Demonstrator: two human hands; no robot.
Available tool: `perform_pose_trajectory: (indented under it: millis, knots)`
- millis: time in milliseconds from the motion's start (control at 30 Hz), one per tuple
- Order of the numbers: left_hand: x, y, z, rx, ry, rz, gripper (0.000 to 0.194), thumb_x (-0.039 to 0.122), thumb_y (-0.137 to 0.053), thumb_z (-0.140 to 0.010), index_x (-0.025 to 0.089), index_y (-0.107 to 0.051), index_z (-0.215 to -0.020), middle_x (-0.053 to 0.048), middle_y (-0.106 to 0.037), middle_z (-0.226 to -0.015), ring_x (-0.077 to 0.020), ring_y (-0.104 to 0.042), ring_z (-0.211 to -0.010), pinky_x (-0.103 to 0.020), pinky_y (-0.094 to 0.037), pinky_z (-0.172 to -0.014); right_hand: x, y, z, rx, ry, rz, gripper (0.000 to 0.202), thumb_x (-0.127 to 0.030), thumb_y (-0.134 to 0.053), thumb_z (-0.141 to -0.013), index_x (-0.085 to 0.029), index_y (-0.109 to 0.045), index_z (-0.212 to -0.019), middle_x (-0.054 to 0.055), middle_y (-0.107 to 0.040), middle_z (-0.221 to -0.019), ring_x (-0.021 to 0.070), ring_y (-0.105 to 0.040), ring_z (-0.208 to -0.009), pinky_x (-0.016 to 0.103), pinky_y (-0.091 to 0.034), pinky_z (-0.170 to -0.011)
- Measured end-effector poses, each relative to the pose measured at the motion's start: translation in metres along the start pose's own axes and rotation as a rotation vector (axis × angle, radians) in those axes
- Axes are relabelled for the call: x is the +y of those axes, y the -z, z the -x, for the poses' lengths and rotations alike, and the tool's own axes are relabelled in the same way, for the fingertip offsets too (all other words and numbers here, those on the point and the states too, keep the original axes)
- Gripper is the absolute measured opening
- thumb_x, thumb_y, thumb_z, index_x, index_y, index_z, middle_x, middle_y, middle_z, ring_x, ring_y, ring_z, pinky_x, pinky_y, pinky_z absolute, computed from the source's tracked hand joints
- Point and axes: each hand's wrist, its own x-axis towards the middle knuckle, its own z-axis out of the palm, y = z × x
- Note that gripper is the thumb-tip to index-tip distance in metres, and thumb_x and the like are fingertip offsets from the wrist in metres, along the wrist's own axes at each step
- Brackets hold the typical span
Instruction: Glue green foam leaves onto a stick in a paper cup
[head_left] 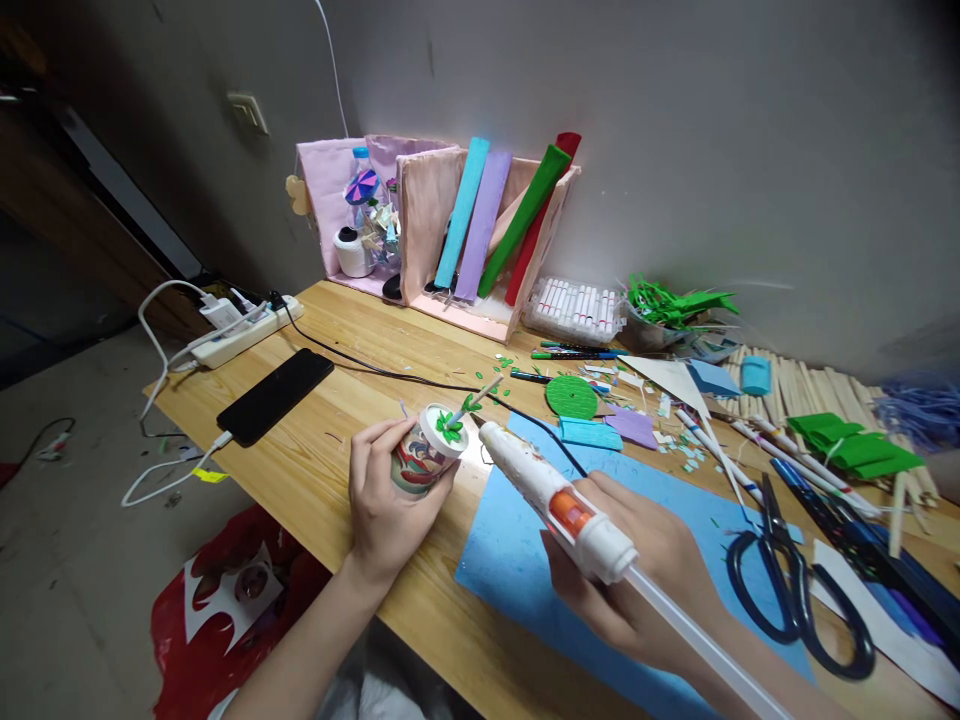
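Grey wall (712, 180) is rising behind the wooden table (315, 450), where coloured scraps (630, 427) are lying beyond a blue sheet (491, 560). I am holding a small patterned cup (420, 465) over the table's near part, just left of that sheet, my left hand (394, 510) wrapping its side with the thumb on the right. I am leaving its white top uncovered, presumably so the green leaves (448, 430) and the slanting thin stick (489, 387) there are reachable and uncrushed. My right hand (660, 560) is clasping a white glue gun (517, 470), its nozzle pointing toward the cup's top yet sitting apart, probably to spare the leaves and my fingers. I cannot tell whether I am pressing the trigger, which is hidden. My left forearm is slanting up from below; my right is reaching in from the lower right, a pale glue stick (697, 625) trailing above it.
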Motion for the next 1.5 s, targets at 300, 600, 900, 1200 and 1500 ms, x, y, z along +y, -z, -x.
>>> perform_pose_trajectory:
  millis: [300,600,900,1200,1500]
  knots:
    - [0.0005,-0.0003,-0.001,-0.036,0.037,0.037,0.053,0.026,-0.075,-0.065,0.017,-0.054,-0.113,-0.009,-0.056,-0.104,-0.0219,-0.056,-0.097,-0.038,-0.049,-0.087,-0.0012,0.0033,-0.0017,0.012,0.007,-0.006,0.016,-0.013,-0.044,-0.078,-0.021,-0.038,-0.066,-0.001,-0.042,-0.054,0.0131,-0.037,-0.048,0.027,-0.025,-0.045]
    - [0.0009,0.0006,-0.0016,-0.064,0.025,0.051,0.055,0.025,-0.076,-0.064,0.016,-0.054,-0.113,-0.009,-0.057,-0.104,-0.0216,-0.056,-0.097,-0.037,-0.049,-0.086,-0.0015,0.0022,-0.0019,0.017,0.02,-0.036,0.016,-0.012,-0.045,-0.078,-0.02,-0.039,-0.066,-0.001,-0.042,-0.054,0.0132,-0.037,-0.049,0.028,-0.024,-0.045]
    - [0.0008,0.0001,-0.0007,-0.073,0.017,0.053,0.054,0.026,-0.075,-0.066,0.017,-0.053,-0.114,-0.009,-0.057,-0.105,-0.0223,-0.057,-0.098,-0.038,-0.049,-0.086,-0.0012,0.0014,-0.0011,0.02,0.018,-0.029,0.015,-0.014,-0.044,-0.079,-0.021,-0.039,-0.067,-0.001,-0.044,-0.055,0.0133,-0.038,-0.049,0.027,-0.025,-0.046]
    - [0.0007,0.0,-0.0013,-0.072,0.02,0.049,0.053,0.027,-0.074,-0.066,0.017,-0.053,-0.114,-0.009,-0.056,-0.104,-0.0223,-0.056,-0.097,-0.038,-0.049,-0.085,-0.0001,0.0017,-0.0001,0.014,0.015,-0.031,0.015,-0.014,-0.045,-0.08,-0.02,-0.039,-0.068,-0.001,-0.043,-0.055,0.0132,-0.037,-0.05,0.028,-0.025,-0.046]
    - [-0.0006,0.0015,-0.001,-0.097,0.058,0.096,0.054,0.026,-0.074,-0.066,0.016,-0.052,-0.114,-0.01,-0.058,-0.106,-0.0227,-0.056,-0.099,-0.037,-0.05,-0.086,-0.0018,0.0015,0.0019,0.025,0.022,-0.077,0.016,-0.012,-0.046,-0.078,-0.021,-0.036,-0.07,-0.002,-0.041,-0.056,0.0133,-0.036,-0.051,0.027,-0.024,-0.046]
